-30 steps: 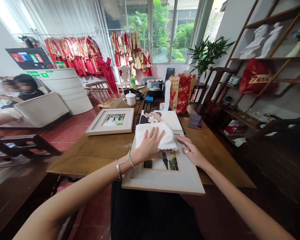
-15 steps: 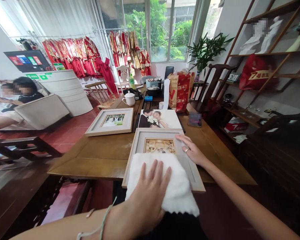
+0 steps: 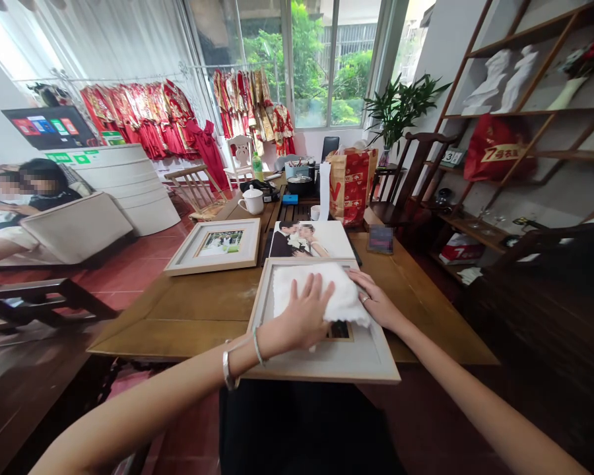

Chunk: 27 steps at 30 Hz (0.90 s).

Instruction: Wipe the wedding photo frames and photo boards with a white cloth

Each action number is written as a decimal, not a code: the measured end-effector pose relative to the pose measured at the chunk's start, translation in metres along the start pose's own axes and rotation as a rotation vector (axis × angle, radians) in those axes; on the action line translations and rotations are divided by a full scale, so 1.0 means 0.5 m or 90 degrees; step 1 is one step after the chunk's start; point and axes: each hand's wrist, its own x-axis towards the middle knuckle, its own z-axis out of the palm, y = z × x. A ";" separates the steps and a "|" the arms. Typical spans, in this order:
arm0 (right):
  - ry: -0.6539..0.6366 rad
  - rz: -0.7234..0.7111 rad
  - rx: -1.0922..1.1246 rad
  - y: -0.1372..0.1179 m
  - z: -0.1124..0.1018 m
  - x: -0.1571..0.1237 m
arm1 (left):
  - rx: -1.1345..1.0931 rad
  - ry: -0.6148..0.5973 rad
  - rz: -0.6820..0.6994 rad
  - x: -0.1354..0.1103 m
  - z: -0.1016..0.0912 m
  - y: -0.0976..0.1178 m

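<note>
A light wooden picture frame lies in front of me, its near edge jutting past the table's edge. A folded white cloth covers the upper part of its face, hiding most of the small photo inside. My left hand lies on the cloth with fingers spread, pressing it against the frame. At the frame's right side, my right hand grips the upper part of the rim; its thumb is hidden. A wedding photo panel lies just beyond the frame. To the left is a second framed photo.
Farther along the wooden table stand a white lidded mug, a red-and-brown paper bag and a dark pot. A small dark block sits at the right. Two people sit on a sofa at the left.
My left hand has pushed the cloth away from me, from the frame's near half to its upper part. My right hand stays at the frame's right side. The view has shifted slightly.
</note>
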 end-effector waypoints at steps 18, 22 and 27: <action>-0.005 0.025 0.008 -0.007 -0.005 0.003 | 0.031 0.060 0.158 -0.076 0.035 0.074; -0.006 0.023 0.010 -0.012 -0.004 0.003 | 0.088 0.067 0.036 -0.015 0.021 0.017; 0.028 0.039 0.021 -0.013 -0.002 0.002 | 0.040 0.170 0.077 0.091 -0.014 -0.051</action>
